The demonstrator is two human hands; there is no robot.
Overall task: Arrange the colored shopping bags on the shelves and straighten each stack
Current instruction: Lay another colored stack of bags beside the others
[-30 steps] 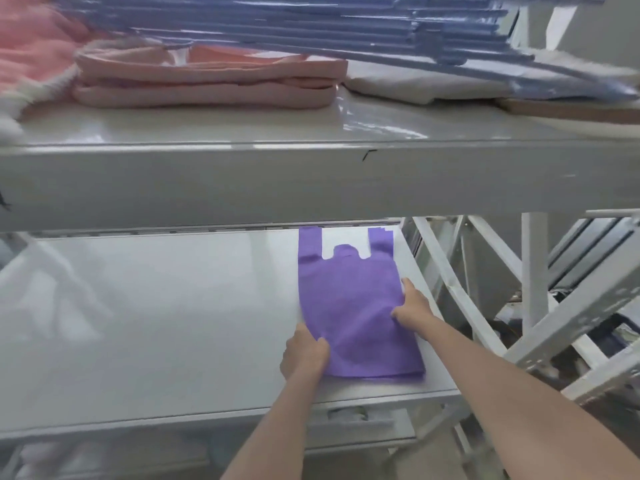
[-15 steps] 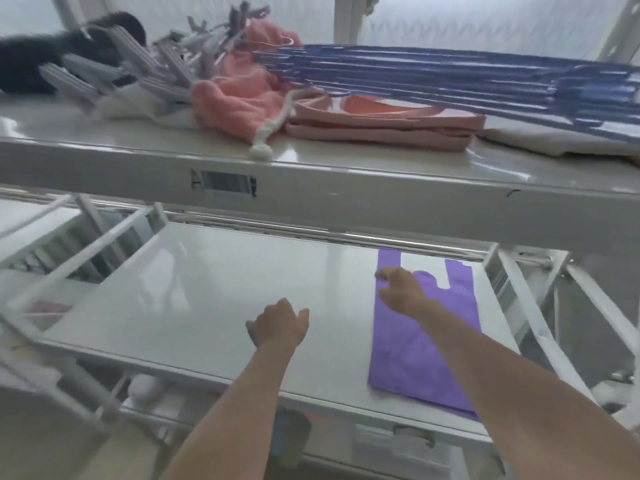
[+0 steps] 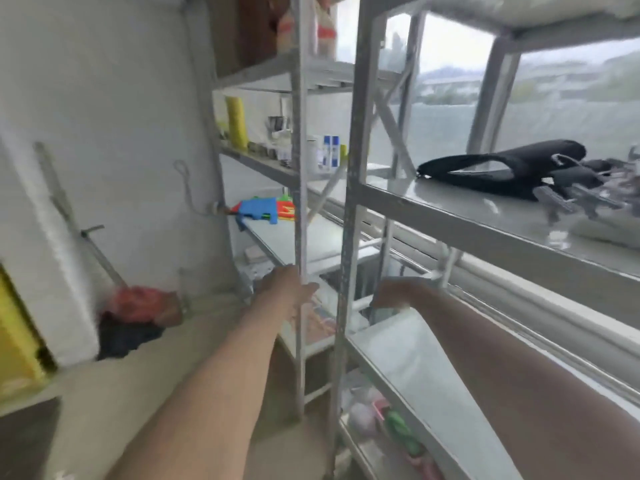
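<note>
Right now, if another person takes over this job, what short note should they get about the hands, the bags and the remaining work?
Left hand: empty, open, reaching toward the far shelf unit's post.
Right hand: appears empty; blurred, so the grip is unclear.
Bags: a pile of colored bags, blue on top, lies on the far unit's shelf, hanging over its edge. A black bag lies on the near shelf.
Done: cannot tell from this view.
Left: fetch the colored pile, shelve and straighten it.
</note>
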